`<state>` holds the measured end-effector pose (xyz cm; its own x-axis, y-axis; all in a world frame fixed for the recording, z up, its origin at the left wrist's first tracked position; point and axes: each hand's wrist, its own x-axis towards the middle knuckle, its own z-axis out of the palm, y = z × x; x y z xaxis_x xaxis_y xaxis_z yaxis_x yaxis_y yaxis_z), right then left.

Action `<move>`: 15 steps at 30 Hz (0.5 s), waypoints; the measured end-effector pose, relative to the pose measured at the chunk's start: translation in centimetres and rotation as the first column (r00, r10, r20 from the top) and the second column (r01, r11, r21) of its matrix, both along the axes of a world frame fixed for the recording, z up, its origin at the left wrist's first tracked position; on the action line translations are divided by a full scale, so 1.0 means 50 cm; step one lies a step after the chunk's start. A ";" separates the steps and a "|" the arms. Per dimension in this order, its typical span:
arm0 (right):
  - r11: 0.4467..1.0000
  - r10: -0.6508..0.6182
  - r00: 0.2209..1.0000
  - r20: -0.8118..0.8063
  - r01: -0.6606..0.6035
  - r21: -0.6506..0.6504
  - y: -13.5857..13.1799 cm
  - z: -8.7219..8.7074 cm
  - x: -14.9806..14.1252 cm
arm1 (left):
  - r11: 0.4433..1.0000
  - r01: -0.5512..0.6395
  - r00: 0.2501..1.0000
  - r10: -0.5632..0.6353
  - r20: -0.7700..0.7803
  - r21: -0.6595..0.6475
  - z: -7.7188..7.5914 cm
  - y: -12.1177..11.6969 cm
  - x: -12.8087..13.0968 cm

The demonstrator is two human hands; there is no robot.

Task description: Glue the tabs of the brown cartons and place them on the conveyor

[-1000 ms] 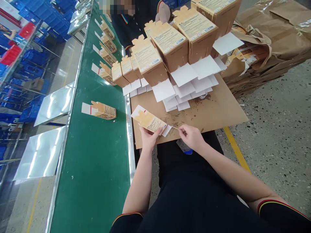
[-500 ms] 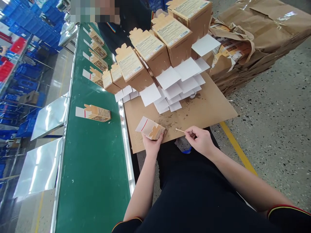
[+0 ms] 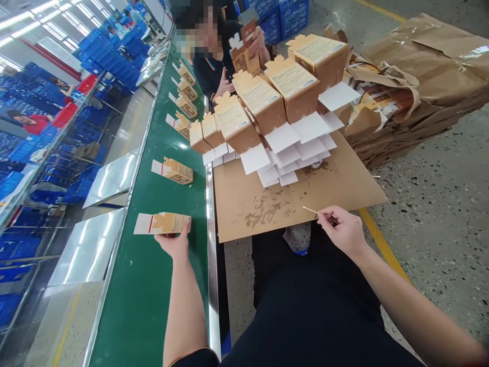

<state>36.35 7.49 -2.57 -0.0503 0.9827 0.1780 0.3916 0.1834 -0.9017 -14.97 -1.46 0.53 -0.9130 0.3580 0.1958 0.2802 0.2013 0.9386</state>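
My left hand point(image 3: 174, 245) grips a small printed cardboard box point(image 3: 168, 223) on its side, over the green conveyor belt point(image 3: 153, 290). The box's white flap with a red strip points left. Between the fingertips of my right hand point(image 3: 341, 228) is a cotton swab point(image 3: 310, 209), its white tip pointing left over the front edge of the brown cardboard sheet point(image 3: 229, 219). Dark wet spots mark that sheet. Another box of the same kind point(image 3: 179, 172) lies on the belt just beyond my left hand.
Stacked cartons point(image 3: 260, 97) with white flaps point(image 3: 282, 137) stand at the back of the cardboard sheet. Behind them a co-worker's hand point(image 3: 259, 46) holds a carton. Paper-wrapped bundles point(image 3: 431, 76) are piled at the right. Several boxes line the belt's far part.
My left hand has carried the small box leftward from above the cardboard sheet to the belt. My right hand still holds the swab. The view has shifted, and the co-worker's hands now show.
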 end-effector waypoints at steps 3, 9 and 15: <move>1.000 0.001 1.000 0.011 -0.001 0.013 0.017 0.010 0.001 | 0.998 -0.007 0.996 0.013 0.087 -0.064 -0.006 -0.003 -0.031; 0.986 -0.168 0.986 0.005 0.168 -0.001 0.034 0.035 0.078 | 0.979 -0.203 0.970 0.201 -0.134 -0.002 -0.037 -0.022 0.086; 0.962 -0.273 0.962 0.004 0.272 0.021 0.064 0.072 0.110 | 0.880 0.358 0.848 -0.447 0.285 0.314 0.027 0.206 0.252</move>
<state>41.83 10.70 1.05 0.2176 0.9556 0.1985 0.4355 0.0870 -0.8960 -2.37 8.83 1.87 -0.7229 0.6904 0.0294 -0.0573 -0.1024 0.9931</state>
